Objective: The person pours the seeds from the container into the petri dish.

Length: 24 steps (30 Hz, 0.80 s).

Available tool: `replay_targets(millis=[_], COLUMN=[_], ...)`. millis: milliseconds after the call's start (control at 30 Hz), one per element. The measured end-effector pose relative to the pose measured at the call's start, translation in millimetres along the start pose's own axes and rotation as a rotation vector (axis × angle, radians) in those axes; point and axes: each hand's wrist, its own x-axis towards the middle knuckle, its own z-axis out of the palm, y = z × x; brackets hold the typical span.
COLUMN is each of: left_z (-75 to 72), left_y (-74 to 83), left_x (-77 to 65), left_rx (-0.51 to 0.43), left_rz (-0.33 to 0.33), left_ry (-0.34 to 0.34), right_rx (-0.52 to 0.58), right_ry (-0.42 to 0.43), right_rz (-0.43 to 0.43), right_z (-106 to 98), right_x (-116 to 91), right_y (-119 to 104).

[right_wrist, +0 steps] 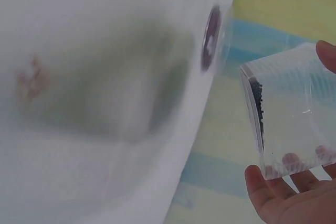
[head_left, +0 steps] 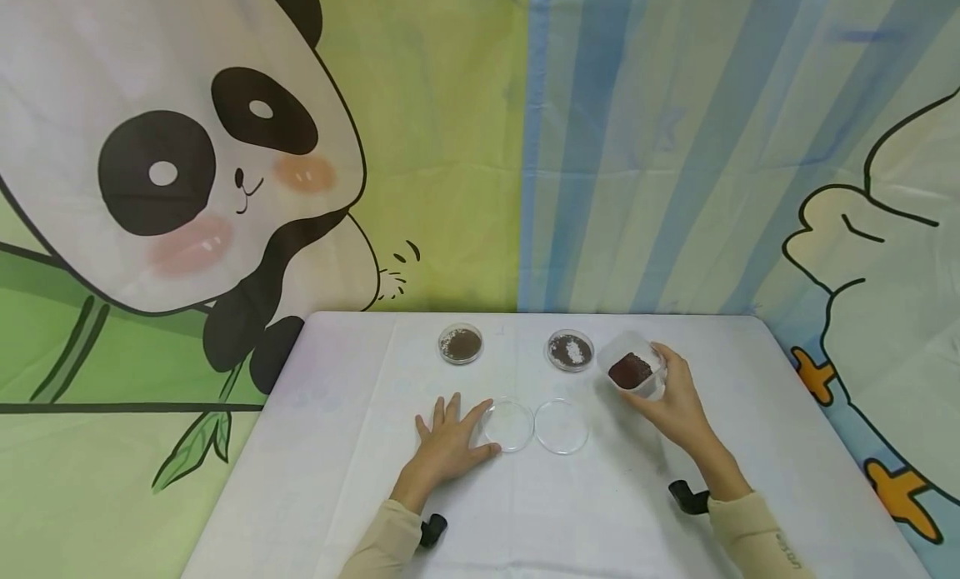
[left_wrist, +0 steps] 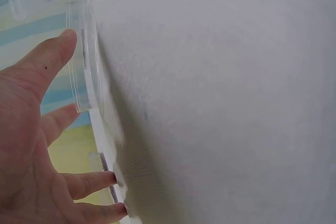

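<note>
My right hand (head_left: pixel 678 404) grips a clear plastic cup (right_wrist: pixel 294 103), tilted above the table, with dark brown granular material (head_left: pixel 630 371) inside. Left of the cup, a round clear dish (head_left: pixel 570 351) holds dark granules with a pale patch in the middle. Farther left is a second dish (head_left: pixel 461 344) of dark brown granules. Two clear, round, shallow lids or dishes (head_left: pixel 562 426) lie side by side nearer the front. At the left one (head_left: pixel 510 426), the thumb and index finger of my left hand (head_left: pixel 447 450) touch the rim, with the other fingers spread on the tabletop.
A white-covered table (head_left: pixel 337 479) carries everything, and its far edge meets a printed backdrop (head_left: pixel 450 146) with a panda and stripes. Black mounts (head_left: pixel 688 497) sit at both wrists.
</note>
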Motion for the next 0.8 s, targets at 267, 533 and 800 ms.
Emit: replay_targets(millis=[267,533,800], left_z=[1.3,1.7,-0.2], left_y=[-0.6,-1.9,-1.1], left_x=[0.1,1.1,0.0], left_rx=[-0.002,0.01,-0.001], left_rz=[0.001,-0.007,-0.005], left_ry=[0.005,0.0,0.003], right_rx=[-0.033,-0.071,-0.185], right_ry=[-0.088,-0.16,-0.15], right_rz=[-0.157,-0.296,-0.468], right_z=[20.2,42.2,60.4], right_x=[-6.2,-9.1,-7.9], right_y=[-28.3,-43.5,-49.0])
